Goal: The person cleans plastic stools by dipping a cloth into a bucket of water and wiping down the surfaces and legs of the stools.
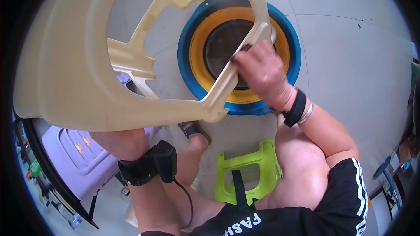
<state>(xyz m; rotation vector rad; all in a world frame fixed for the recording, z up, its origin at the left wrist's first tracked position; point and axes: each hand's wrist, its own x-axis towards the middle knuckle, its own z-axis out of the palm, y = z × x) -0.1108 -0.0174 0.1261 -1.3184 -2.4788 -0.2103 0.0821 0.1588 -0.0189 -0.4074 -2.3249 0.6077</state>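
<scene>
A cream plastic chair (70, 61) is tilted up over the floor at the left and centre. My right hand (262, 72) is closed round a dark, crumpled item, pressed against the chair's slanted bar above the basin. Beneath its edge at the lower left, my left hand (120, 143) is partly covered by the chair, and its fingers are hidden. A round basin (186, 61), blue outside and yellow inside, stands on the floor behind the bar with dark-looking water (218, 46) in it.
A lime green stool (223, 164) stands between my legs. On the left is a purple plastic seat (83, 161) beside a black edge, with small items beyond. A blue round-topped object (382, 167) and other things lie at the far right.
</scene>
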